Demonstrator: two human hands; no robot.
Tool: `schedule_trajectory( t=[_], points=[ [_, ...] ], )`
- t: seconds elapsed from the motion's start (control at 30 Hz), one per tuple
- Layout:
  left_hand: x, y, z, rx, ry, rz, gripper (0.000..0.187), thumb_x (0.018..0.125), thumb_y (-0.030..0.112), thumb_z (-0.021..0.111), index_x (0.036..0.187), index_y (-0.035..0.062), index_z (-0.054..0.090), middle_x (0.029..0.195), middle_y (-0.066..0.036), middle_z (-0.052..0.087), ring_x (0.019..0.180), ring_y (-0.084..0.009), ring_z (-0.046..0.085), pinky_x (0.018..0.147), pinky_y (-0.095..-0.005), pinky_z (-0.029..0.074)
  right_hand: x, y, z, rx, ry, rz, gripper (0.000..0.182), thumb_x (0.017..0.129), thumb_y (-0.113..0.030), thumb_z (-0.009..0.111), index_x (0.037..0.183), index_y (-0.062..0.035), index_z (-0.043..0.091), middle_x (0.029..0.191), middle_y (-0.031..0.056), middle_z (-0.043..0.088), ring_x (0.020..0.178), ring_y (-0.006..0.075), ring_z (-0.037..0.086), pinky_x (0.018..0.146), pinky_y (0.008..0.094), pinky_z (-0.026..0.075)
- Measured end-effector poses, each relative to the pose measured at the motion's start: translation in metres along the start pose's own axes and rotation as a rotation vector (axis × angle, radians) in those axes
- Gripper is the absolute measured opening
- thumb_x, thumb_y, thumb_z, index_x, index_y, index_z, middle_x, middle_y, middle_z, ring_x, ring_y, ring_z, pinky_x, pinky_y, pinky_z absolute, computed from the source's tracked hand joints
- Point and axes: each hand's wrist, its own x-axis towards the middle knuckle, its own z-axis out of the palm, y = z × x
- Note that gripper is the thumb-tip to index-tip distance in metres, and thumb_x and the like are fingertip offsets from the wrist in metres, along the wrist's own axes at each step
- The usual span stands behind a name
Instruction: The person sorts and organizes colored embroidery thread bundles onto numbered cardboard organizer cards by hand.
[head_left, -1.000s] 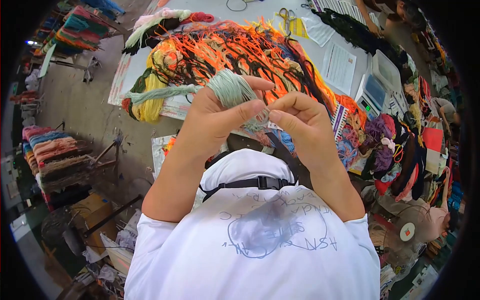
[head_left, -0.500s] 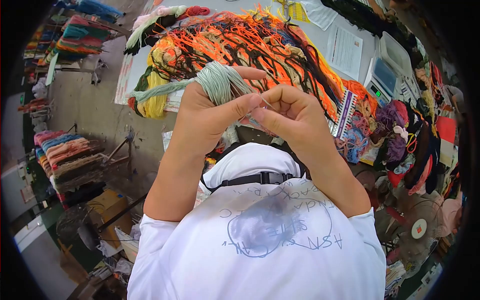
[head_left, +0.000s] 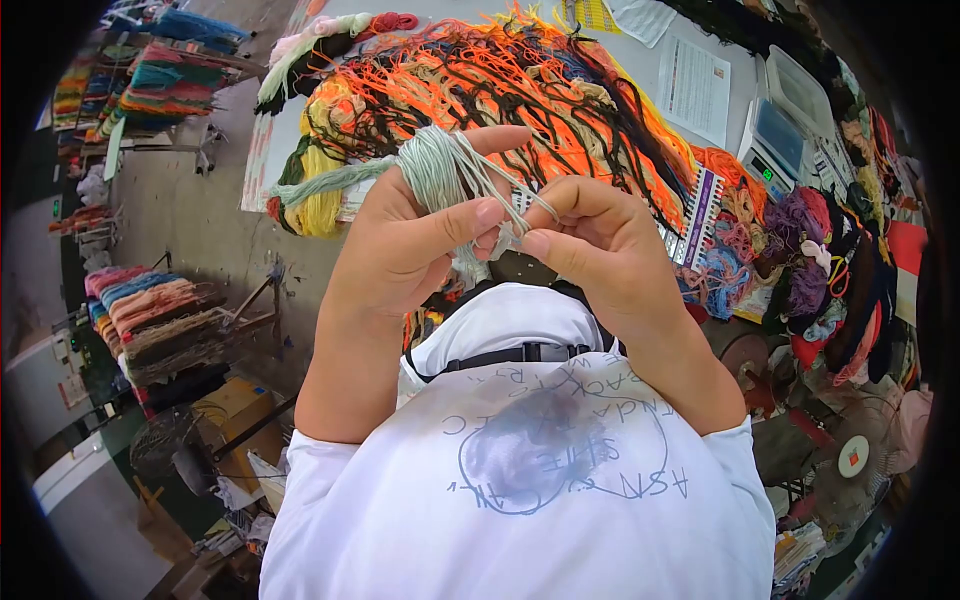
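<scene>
A pale green skein of yarn is looped around my left hand, its twisted tail stretching out to the left. My left thumb and fingers are closed around the strands, with the index finger extended. Between the thumb and curled fingers of my right hand, several strands of the same yarn are pinched and drawn out from the skein in loops. The fingertips of both hands are close together but apart. Beyond them lies a big heap of orange, black and beige yarn on the table.
A printed sheet, a digital scale and a clear plastic tray are at the table's right. A spiral-bound card lies near tangled purple yarn. Racks of coloured yarn stand left. A fan is at lower right.
My right hand has moved slightly away from my left, pulling several strands into visible loops. Fewer strands showed between the hands before. The view has shifted slightly.
</scene>
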Motion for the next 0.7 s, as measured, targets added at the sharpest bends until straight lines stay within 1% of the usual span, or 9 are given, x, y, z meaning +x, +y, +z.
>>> schedule_trajectory(
  t=[0.07,0.3,0.5,0.6,0.67,0.7],
  points=[
    [-0.0007,0.0002,0.0000,0.000,-0.024,0.003,0.053,0.079,0.007,0.066,0.125,-0.0072,0.044,0.081,-0.003,0.058,0.066,-0.0087,0.053,0.058,-0.0234,0.042,-0.0021,-0.0072,0.0027,0.124,-0.018,0.057,0.010,0.078,0.000,0.063,0.087,-0.0004,0.058,0.086,0.0024,0.058,0.080,0.0079,0.054,0.073,0.0214,0.042],
    [-0.0041,-0.0002,0.0011,-0.002,-0.017,0.023,0.051,0.079,0.007,0.066,0.124,-0.0060,0.046,0.080,-0.002,0.057,0.066,-0.0084,0.053,0.058,-0.0232,0.042,-0.0052,-0.0047,0.0003,0.102,-0.014,0.082,0.010,0.079,-0.001,0.062,0.088,-0.0002,0.058,0.087,0.0026,0.058,0.080,0.0082,0.054,0.073,0.0213,0.042],
    [-0.0076,0.0004,0.0003,-0.017,-0.007,0.036,0.048,0.079,0.005,0.065,0.122,-0.0054,0.048,0.083,-0.002,0.059,0.067,-0.0079,0.053,0.056,-0.0227,0.042,-0.0056,-0.0055,0.0008,0.092,-0.017,0.117,0.008,0.080,-0.004,0.060,0.087,-0.0011,0.056,0.088,0.0031,0.058,0.081,0.0080,0.054,0.072,0.0211,0.041],
    [-0.0088,-0.0003,-0.0022,-0.011,-0.012,0.044,0.047,0.079,0.004,0.065,0.122,-0.0053,0.049,0.086,-0.003,0.060,0.067,-0.0077,0.053,0.056,-0.0221,0.042,-0.0046,-0.0046,0.0015,0.068,-0.022,0.090,0.007,0.080,-0.003,0.058,0.086,-0.0017,0.055,0.091,0.0042,0.058,0.082,0.0084,0.053,0.072,0.0223,0.041],
    [-0.0098,-0.0001,-0.0028,-0.005,-0.016,0.044,0.047,0.078,0.004,0.065,0.121,-0.0052,0.049,0.089,-0.004,0.061,0.067,-0.0075,0.053,0.056,-0.0214,0.042,-0.0033,-0.0013,0.0008,0.048,-0.050,0.009,0.006,0.081,-0.002,0.055,0.087,-0.0017,0.054,0.093,0.0045,0.057,0.082,0.0090,0.053,0.072,0.0237,0.041],
    [-0.0103,0.0006,-0.0019,-0.006,-0.017,0.049,0.047,0.078,0.004,0.065,0.121,-0.0052,0.049,0.089,-0.004,0.061,0.067,-0.0075,0.053,0.056,-0.0214,0.042,-0.0029,-0.0008,0.0018,0.043,-0.052,0.008,0.006,0.081,-0.002,0.055,0.087,-0.0017,0.054,0.093,0.0045,0.057,0.082,0.0090,0.053,0.072,0.0237,0.041]
  ],
)
